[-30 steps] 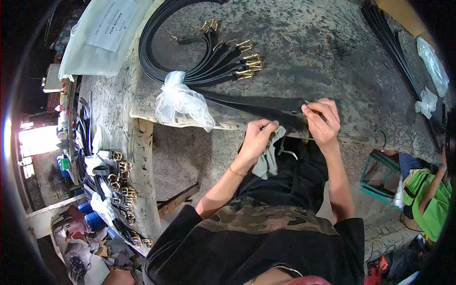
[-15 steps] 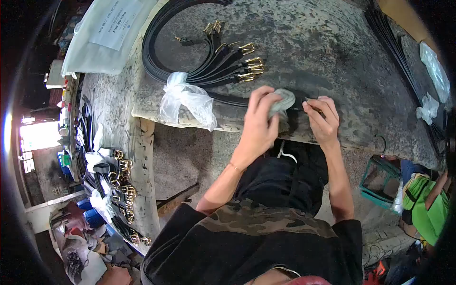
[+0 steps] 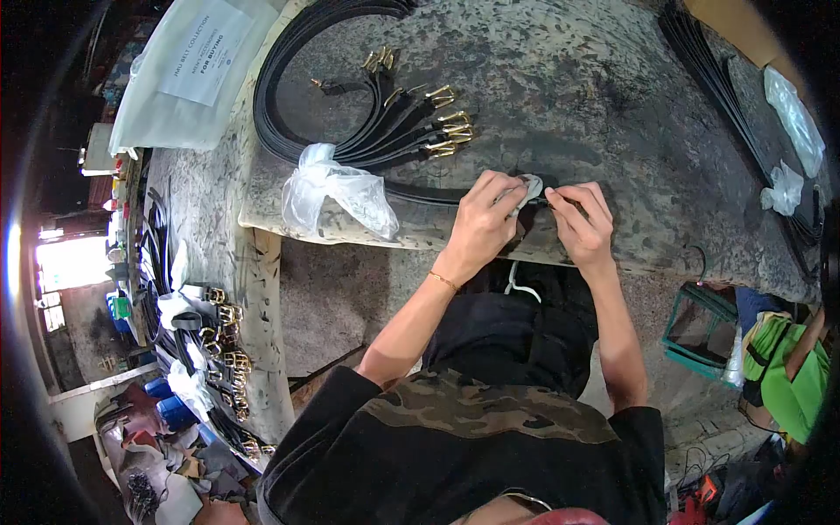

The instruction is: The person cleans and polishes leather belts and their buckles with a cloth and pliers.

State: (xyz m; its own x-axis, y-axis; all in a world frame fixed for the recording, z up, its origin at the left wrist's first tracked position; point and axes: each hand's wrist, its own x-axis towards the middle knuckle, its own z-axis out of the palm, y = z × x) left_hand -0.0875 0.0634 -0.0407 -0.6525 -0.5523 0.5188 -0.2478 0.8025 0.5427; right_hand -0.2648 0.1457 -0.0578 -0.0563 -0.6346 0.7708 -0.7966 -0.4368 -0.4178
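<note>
My left hand (image 3: 486, 214) is closed on a pale grey cloth (image 3: 530, 190), pressed on a black belt strap near the table's front edge. Close to its right, my right hand (image 3: 584, 226) pinches the end of that strap, its fingertips almost touching the cloth. The strap end itself is mostly hidden by the fingers. Leftward from my hands the black strap (image 3: 426, 196) runs to a bundle of black belts (image 3: 278, 96) with gold buckles (image 3: 455, 129). A white plastic wrap (image 3: 337, 191) is tied round the bundle.
More black belts (image 3: 713, 83) with clear plastic lie at the table's right. Buckled belts (image 3: 197, 337) rest on the left surface beside a labelled white bag (image 3: 188, 79). A green-framed basket (image 3: 700, 328) and a person in green (image 3: 792, 376) are at the lower right.
The cloth has turned and is now bunched under my left fingertips. My two hands are closer together, and the view has shifted slightly.
</note>
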